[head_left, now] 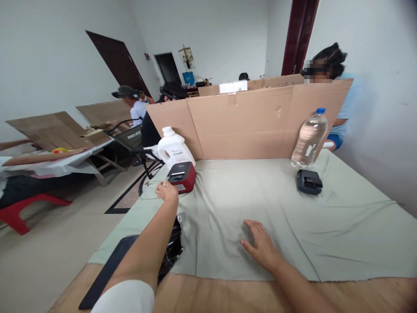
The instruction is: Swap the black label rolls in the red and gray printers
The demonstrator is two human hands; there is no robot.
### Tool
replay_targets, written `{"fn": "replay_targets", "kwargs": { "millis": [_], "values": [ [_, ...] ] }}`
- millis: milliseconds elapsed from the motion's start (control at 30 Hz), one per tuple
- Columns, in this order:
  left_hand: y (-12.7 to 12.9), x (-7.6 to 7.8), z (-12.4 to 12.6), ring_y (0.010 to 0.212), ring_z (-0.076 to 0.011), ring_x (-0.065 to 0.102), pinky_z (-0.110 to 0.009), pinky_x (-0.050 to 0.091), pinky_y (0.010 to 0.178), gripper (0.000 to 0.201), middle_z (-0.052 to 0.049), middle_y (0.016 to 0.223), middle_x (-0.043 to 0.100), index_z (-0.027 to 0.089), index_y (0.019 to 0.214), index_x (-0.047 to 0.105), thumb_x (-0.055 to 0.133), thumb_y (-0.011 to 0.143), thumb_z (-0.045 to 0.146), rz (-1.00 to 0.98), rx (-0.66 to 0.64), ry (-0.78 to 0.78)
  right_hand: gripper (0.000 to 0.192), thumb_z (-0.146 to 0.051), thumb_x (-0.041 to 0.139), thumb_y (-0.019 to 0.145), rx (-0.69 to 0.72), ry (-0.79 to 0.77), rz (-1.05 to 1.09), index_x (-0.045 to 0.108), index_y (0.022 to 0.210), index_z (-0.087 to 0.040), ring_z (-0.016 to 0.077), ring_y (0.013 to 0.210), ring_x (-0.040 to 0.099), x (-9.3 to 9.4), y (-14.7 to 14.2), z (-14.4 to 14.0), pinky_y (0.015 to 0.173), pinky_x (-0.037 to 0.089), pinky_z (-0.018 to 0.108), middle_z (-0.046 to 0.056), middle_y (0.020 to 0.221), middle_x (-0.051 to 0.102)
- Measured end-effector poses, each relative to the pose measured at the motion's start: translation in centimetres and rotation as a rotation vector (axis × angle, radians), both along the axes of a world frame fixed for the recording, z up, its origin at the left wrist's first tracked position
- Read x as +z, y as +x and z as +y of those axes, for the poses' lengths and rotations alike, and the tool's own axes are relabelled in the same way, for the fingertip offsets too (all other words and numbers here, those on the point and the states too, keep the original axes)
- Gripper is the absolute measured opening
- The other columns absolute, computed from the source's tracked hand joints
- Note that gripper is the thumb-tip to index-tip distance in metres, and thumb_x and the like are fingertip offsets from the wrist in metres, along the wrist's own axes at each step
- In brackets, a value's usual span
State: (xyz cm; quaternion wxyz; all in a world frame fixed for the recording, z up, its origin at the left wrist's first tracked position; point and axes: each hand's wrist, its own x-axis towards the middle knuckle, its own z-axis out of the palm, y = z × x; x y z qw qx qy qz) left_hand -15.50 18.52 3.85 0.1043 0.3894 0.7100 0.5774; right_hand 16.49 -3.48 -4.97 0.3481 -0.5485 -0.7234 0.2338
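Observation:
My left hand (167,191) is stretched out to the near left corner of a red and black box-shaped device (185,178), right beside it. Its fingers look curled in; whether they grip anything, I cannot make out. Behind the device stands a white jug with a handle (176,150). Under my left forearm lie a crumpled black plastic bag (174,248) and a dark flat pad (109,269), both partly hidden. My right hand (260,245), fingers apart and holding nothing, is over the pale green cloth (228,208) near the table's front.
A large clear bottle with a blue cap (309,139) stands at the back right, a small dark grey device (309,181) before it. A cardboard panel (244,126) rises along the back. People sit at other tables; a red stool (29,208) is at the left.

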Motion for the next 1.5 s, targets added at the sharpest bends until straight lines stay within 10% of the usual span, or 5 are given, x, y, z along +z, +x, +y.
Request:
{"fn": "replay_targets", "kwargs": {
  "millis": [333,600,767,1000,1500],
  "values": [
    [16.0,-8.3,-13.6,0.088,-0.0187,0.060,-0.030,0.048,0.073,0.034,-0.006,0.094,0.062,0.019,0.092,0.061,0.044,0.088,0.048,-0.394,-0.549,0.066,0.051,-0.045,0.061,0.080,0.496,0.085,-0.221,0.058,0.127,-0.023,0.0252,0.123,0.051,1.3,2.9,-0.5,0.106,0.037,0.043,0.010,0.126,0.063],
    [16.1,-9.2,-14.8,0.084,-0.0182,0.058,-0.031,0.046,0.080,0.024,-0.004,0.086,0.061,0.019,0.086,0.062,0.049,0.087,0.039,-0.188,-0.725,0.030,0.068,-0.052,0.057,0.080,-0.802,-0.108,-0.708,0.047,0.136,-0.016,0.0453,0.140,0.017,7.3,19.3,13.3,0.106,0.018,0.063,0.021,0.153,0.027],
    [16.3,-9.0,-14.7,0.082,-0.0175,0.057,-0.030,0.047,0.077,0.018,-0.004,0.085,0.059,0.018,0.085,0.062,0.050,0.085,0.033,-0.123,-0.764,0.064,0.088,-0.063,0.056,0.075,-0.963,-0.373,-0.544,0.028,0.148,-0.022,0.0473,0.130,0.035,5.2,22.2,13.1,0.096,0.035,0.056,0.023,0.155,0.014],
    [16.2,-8.9,-14.9,0.078,-0.0162,0.056,-0.030,0.047,0.073,0.016,-0.004,0.086,0.058,0.018,0.087,0.062,0.053,0.084,0.031,-0.095,-0.818,0.064,0.075,-0.051,0.052,0.079,-1.022,-0.194,-0.438,0.035,0.144,-0.017,0.0430,0.125,0.040,4.2,19.0,11.0,0.099,0.036,0.054,0.021,0.147,0.028],
    [15.8,-5.3,-17.5,0.110,-0.0232,0.060,-0.037,0.050,0.091,0.104,-0.009,0.142,0.046,0.036,0.151,0.008,0.074,0.072,0.051,-1.156,-1.168,-0.199,0.073,-0.047,0.060,0.082,-0.142,0.266,-0.226,0.032,0.146,-0.024,0.0427,0.130,0.034,4.5,-2.4,-1.8,0.103,0.031,0.064,0.016,0.154,0.022]
  ]
}}
